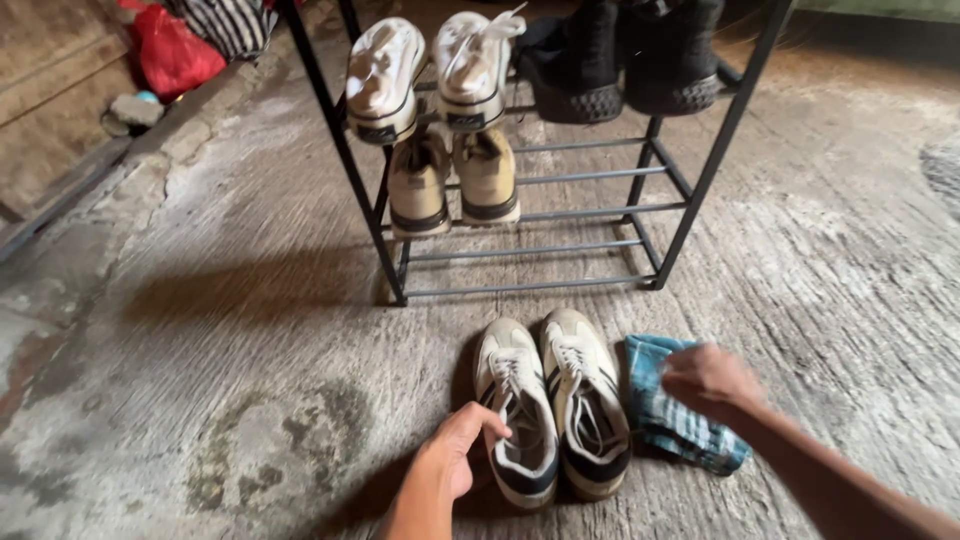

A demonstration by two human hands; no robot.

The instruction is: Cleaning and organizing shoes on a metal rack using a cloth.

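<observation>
concrete floor (200, 330); left hand (452, 455) touches sneaker (517, 410)

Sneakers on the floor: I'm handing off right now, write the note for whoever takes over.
Left hand: open, fingertips on the left sneaker of the floor pair.
Right hand: resting on a blue cloth beside the right sneaker; grip unclear.
Both sneakers sit side by side on the concrete, in front of the rack.
Done: rack already holds white sneakers and black shoes on top, a beige pair below.
Left: floor pair not on the rack; the lower shelf has free space to the right.
</observation>
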